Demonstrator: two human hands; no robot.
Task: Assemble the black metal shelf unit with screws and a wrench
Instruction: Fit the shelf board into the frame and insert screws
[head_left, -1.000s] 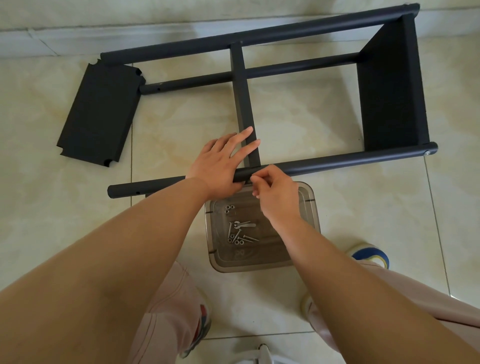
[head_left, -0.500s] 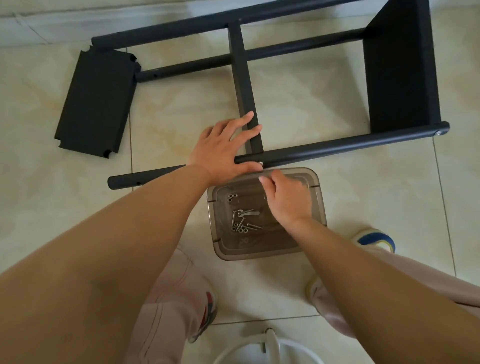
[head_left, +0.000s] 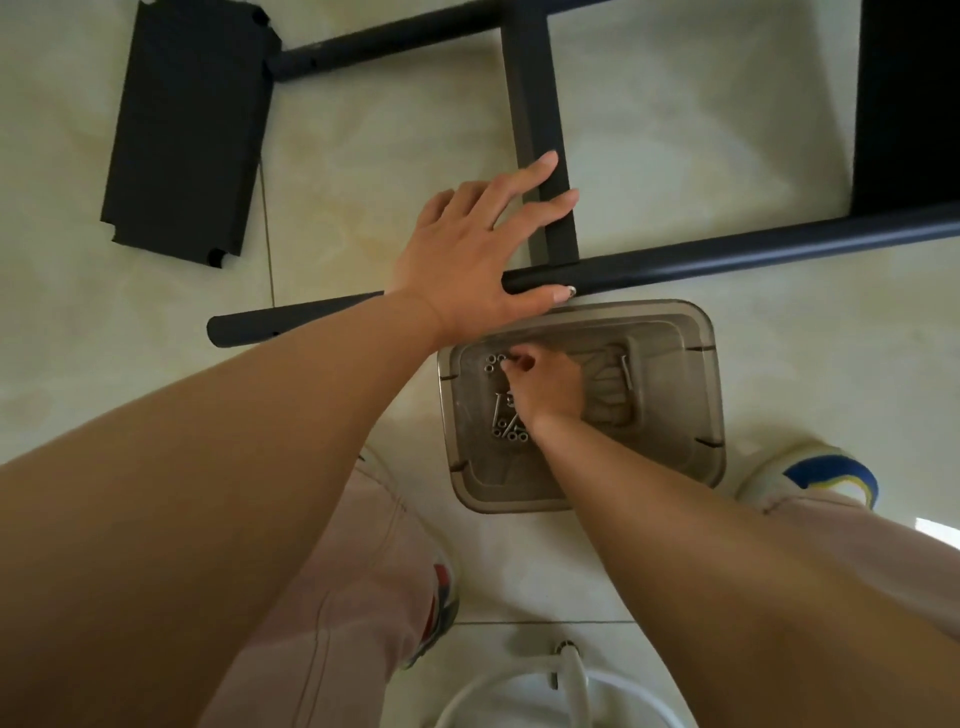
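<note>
The black shelf frame lies on its side on the tiled floor; its front tube (head_left: 727, 257) runs left to right and a flat crossbar (head_left: 535, 93) meets it. My left hand (head_left: 467, 260) presses on that joint, fingers straight across the crossbar and thumb along the tube. Just below stands a clear brown tray (head_left: 711, 415) with several screws (head_left: 506, 426) and small nuts (head_left: 491, 362). My right hand (head_left: 545, 384) is inside the tray, its fingertips curled and pinching at a small fastener near the nuts. A thin metal key (head_left: 626, 371) lies in the tray to its right.
A loose black shelf panel (head_left: 187, 124) lies flat at the upper left. A fitted black panel (head_left: 904, 104) stands in the frame at the upper right. My shoes (head_left: 826, 475) flank the tray, and a white ring-shaped object (head_left: 571, 686) sits at the bottom edge.
My right hand left the front tube, dropped into the tray and reached left to the small fasteners. My left hand stayed on the joint. The view moved closer and lower.
</note>
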